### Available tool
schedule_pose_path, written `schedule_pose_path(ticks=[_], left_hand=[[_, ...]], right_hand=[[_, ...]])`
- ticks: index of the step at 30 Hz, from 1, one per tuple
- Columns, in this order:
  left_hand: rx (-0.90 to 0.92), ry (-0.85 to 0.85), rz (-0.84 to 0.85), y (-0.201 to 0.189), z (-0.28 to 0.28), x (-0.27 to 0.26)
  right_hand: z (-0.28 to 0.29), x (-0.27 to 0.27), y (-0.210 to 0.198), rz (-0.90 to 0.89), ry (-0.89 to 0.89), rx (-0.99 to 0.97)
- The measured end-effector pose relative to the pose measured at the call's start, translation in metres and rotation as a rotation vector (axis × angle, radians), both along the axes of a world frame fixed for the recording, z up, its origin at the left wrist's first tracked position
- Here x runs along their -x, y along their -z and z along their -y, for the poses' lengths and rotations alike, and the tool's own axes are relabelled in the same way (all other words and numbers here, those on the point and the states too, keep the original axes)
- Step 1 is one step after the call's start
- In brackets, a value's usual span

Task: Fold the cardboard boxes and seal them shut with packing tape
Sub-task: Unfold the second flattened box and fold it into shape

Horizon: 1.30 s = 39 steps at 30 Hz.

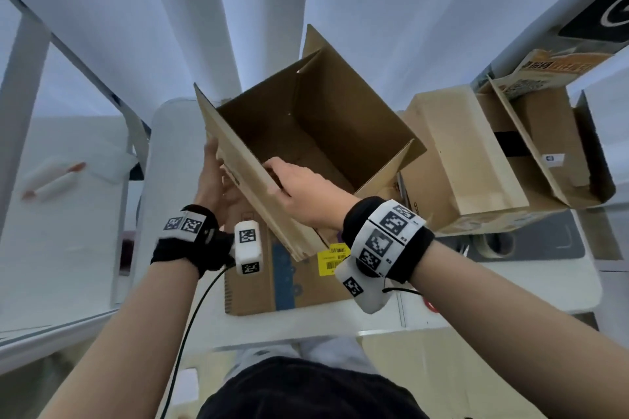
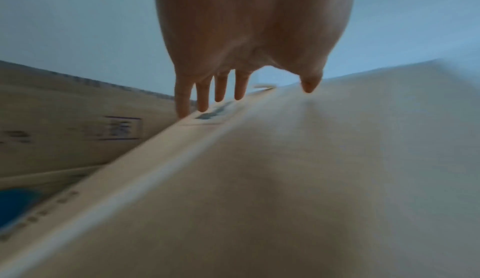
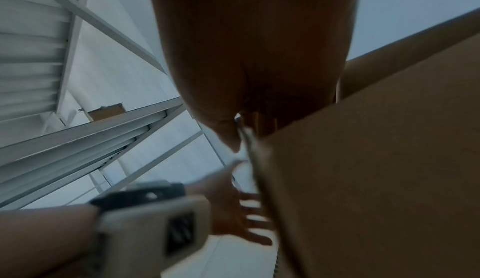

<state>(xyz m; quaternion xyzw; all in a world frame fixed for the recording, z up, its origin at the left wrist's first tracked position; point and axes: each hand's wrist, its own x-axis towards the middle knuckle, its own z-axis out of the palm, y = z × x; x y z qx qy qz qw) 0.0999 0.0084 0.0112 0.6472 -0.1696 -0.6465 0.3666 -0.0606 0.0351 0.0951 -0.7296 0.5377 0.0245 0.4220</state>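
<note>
Cardboard box (image 1: 306,133) hangs tilted above the surface (image 1: 163,160): right hand (image 1: 299,190) pinches its near flap, left hand (image 1: 214,180), fingers (image 2: 205,100) straight, steadies outside, so I can fold it.

- The head view is evenly and fairly brightly lit, cool and bluish, with pale backlit curtains (image 1: 262,10) glowing behind the open box (image 1: 306,133).
- Inside the box the far corner falls into soft shadow; its near flap catches more light.
- Straight lines left and right of the box bow outward, the usual wide-angle stretch at the edges.
- The left wrist view is dim and soft; cardboard (image 2: 285,180) close to the lens is smeared and out of focus, its print unreadable.
- The right wrist view is darker still: the right hand (image 3: 254,57) is a backlit silhouette, and the left hand (image 3: 228,210) below it is motion-blurred.
</note>
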Motion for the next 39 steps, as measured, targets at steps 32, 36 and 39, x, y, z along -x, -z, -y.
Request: schedule_pose_path(ticks=[32,36,39], left_hand=[[0.216,0.637,0.574,-0.066,0.007,0.014],[0.370,0.669,0.645,-0.057,0.004,0.006],[0.466,0.648,0.773,-0.054,-0.003,0.001]], right_hand=[[0.009,0.157,-0.006,-0.278,0.660,0.208],[-0.005,0.169,0.008,-0.349,0.711,0.139],[-0.005,0.182,0.011,-0.350,0.735,0.098]])
